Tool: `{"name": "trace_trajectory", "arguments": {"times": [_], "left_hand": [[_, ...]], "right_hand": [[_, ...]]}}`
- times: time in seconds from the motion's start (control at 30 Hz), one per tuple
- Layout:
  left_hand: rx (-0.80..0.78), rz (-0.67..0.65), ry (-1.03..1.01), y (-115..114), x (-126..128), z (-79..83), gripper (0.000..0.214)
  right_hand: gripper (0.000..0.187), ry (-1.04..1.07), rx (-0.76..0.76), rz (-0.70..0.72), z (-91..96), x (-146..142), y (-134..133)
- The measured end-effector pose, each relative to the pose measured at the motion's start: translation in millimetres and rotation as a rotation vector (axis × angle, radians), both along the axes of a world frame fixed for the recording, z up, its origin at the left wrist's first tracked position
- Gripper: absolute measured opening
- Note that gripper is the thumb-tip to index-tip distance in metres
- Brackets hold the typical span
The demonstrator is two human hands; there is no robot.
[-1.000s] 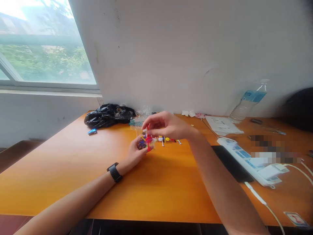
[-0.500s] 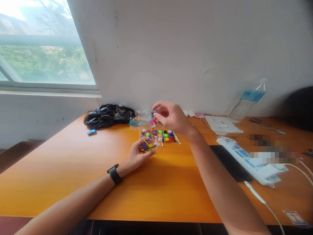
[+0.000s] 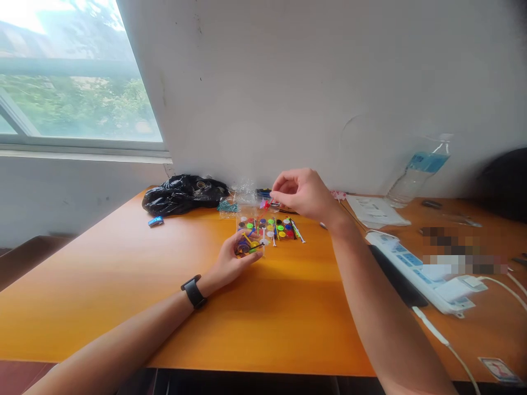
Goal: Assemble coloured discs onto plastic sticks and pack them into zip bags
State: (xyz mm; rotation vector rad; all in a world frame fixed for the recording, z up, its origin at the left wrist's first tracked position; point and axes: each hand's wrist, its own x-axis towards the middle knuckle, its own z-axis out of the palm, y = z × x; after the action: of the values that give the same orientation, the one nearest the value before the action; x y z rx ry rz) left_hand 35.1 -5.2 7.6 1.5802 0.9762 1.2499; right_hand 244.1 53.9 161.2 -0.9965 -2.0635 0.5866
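My left hand [image 3: 233, 253] is curled round the near end of a clear plastic bag [image 3: 247, 213] with small coloured plastic pieces at its mouth. A yellow stick, a white stick and dark round pieces show between its thumb and fingers. Above and to the right, my right hand [image 3: 300, 192] pinches a small red plastic piece [image 3: 267, 204] at its fingertips, held off the table. Several coloured discs [image 3: 280, 227] and thin sticks [image 3: 297, 230] lie together just beyond my left hand, in red, green, yellow, blue, white and black.
A crumpled black plastic bag [image 3: 183, 196] and a small blue packet [image 3: 155, 221] lie at the back left. To the right are a white power strip [image 3: 405, 263] with plugs and cables, a dark flat device [image 3: 397, 280], papers [image 3: 374, 211] and a clear bottle [image 3: 426, 164] by the wall.
My right hand has shifted to the right, taking the red piece away from above the coloured discs. My left hand has stayed in place with its hold unchanged.
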Motion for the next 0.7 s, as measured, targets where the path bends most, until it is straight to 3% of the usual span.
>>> {"name": "trace_trajectory", "arguments": {"times": [0.1,0.17,0.4,0.7], "left_hand": [[0.001,-0.003,-0.001,0,-1,-1.0,0.041],[0.000,-0.011,-0.004,0,-1,-1.5,0.042],[0.025,-0.027,0.015,-1,-1,-1.2,0.041],[0.000,-0.050,-0.007,-1,0,-0.4,0.045]], "right_hand": [[0.012,-0.021,-0.169,0.122,-0.5,5,2],[0.013,-0.041,-0.196,0.156,-1.2,7,3],[0.014,-0.230,-0.070,0.194,-3.3,0,0],[0.018,-0.215,-0.029,0.254,-8.9,-14,2]]}}
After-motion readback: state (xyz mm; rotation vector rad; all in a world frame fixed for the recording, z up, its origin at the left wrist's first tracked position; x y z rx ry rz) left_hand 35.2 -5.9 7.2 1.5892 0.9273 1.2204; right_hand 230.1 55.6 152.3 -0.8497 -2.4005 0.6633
